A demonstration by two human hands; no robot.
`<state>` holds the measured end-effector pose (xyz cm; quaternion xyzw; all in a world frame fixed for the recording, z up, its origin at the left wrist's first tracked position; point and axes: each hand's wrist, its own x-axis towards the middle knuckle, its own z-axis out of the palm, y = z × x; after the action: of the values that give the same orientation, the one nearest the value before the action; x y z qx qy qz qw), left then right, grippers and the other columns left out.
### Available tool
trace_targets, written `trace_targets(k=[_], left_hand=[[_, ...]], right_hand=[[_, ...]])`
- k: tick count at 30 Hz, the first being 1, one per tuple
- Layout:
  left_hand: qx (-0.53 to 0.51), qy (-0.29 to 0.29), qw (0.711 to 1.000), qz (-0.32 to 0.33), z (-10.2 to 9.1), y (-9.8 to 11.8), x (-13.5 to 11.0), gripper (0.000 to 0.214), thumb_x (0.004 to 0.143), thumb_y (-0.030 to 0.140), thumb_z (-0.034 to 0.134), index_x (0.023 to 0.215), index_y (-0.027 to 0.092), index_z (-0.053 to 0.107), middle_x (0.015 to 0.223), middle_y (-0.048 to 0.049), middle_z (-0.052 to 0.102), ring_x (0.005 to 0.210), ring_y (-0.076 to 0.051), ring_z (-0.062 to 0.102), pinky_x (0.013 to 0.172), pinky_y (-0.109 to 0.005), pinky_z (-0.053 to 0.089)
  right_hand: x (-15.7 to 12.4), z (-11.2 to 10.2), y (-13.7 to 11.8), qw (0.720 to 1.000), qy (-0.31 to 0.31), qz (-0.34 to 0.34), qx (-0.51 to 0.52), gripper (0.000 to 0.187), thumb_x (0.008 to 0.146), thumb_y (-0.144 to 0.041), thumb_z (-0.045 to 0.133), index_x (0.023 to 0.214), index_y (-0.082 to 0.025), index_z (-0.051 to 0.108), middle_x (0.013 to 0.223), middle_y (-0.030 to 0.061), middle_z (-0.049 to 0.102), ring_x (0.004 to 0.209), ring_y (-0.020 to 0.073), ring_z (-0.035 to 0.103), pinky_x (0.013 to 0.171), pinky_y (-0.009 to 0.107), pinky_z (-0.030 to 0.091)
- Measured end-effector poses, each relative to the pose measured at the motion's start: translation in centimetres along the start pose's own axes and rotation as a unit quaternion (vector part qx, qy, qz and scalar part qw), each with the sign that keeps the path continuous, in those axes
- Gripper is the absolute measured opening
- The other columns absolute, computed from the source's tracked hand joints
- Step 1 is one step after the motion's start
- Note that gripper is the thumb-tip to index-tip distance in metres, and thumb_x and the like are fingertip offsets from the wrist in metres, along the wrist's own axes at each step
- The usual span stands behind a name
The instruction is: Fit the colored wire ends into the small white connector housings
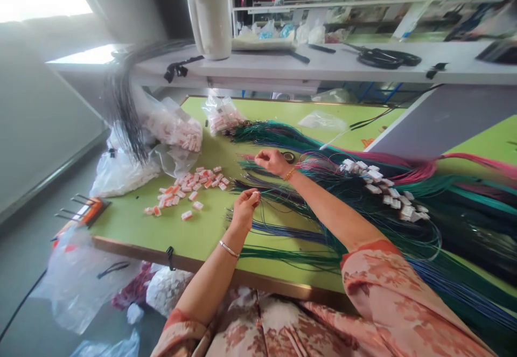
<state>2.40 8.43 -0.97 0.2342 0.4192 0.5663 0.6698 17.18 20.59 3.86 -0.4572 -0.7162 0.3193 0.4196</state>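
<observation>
On the green table (205, 238) lie long wire bundles (274, 132). Left of them is one loose pile of white-and-orange connectors (181, 187). My right hand (272, 162) curls above the wires; I cannot tell if its fingers hold something. My left hand (244, 209) pinches one small white piece (257, 196), beside a thin green wire (267, 190).
</observation>
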Motion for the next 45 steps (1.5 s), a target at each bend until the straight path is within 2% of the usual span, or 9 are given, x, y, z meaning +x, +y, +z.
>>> trace_targets(k=[6,13,29,37,45], left_hand=[[-0.051,-0.009,0.999,-0.004,0.1,-0.7,0.6,0.033,0.056,0.024,0.085,0.083,0.014,0.069,0.074,-0.0004,0.067,0.062,-0.006,0.054,0.064,-0.022,0.040],[-0.082,-0.018,0.996,-0.016,0.2,-0.8,0.9,0.032,0.055,0.020,0.086,0.082,0.015,0.069,0.071,0.0013,0.067,0.061,-0.006,0.055,0.064,-0.020,0.042],[-0.054,-0.021,0.998,-0.035,0.0,-0.7,0.9,0.028,0.062,0.016,0.083,0.085,0.015,0.068,0.074,0.0005,0.068,0.065,-0.006,0.058,0.069,-0.021,0.045],[-0.028,-0.004,0.999,-0.018,0.4,-0.8,0.5,0.030,0.056,0.020,0.085,0.081,0.015,0.069,0.073,0.0002,0.068,0.064,-0.007,0.058,0.068,-0.022,0.044],[0.027,0.020,0.999,0.007,0.6,-1.4,0.2,0.034,0.051,0.025,0.087,0.078,0.015,0.068,0.068,0.0008,0.067,0.062,-0.008,0.057,0.067,-0.024,0.042]], right_hand=[[-5.4,-0.4,-1.6,0.999,-0.050,0.008,-0.001,0.021,0.073,-0.035,0.058,0.073,-0.014,0.063,0.062,-0.0004,0.058,0.055,0.0093,0.044,0.053,0.022,0.035],[-8.0,0.1,-1.0,0.995,-0.079,-0.033,-0.055,0.015,0.075,-0.027,0.055,0.069,-0.015,0.061,0.059,-0.0018,0.055,0.053,0.0084,0.043,0.051,0.021,0.033],[-8.8,0.1,-0.7,0.992,-0.103,-0.049,-0.054,0.013,0.072,-0.023,0.055,0.067,-0.014,0.062,0.061,-0.0009,0.058,0.053,0.0080,0.044,0.053,0.021,0.034],[-9.1,0.1,-0.7,0.989,-0.097,-0.073,-0.085,0.012,0.075,-0.023,0.056,0.069,-0.015,0.063,0.062,-0.0009,0.059,0.054,0.0085,0.045,0.054,0.021,0.033],[-9.7,0.9,-0.4,0.981,-0.085,-0.094,-0.150,0.012,0.077,-0.022,0.055,0.069,-0.016,0.060,0.066,0.0012,0.060,0.056,0.0097,0.045,0.056,0.023,0.031]])
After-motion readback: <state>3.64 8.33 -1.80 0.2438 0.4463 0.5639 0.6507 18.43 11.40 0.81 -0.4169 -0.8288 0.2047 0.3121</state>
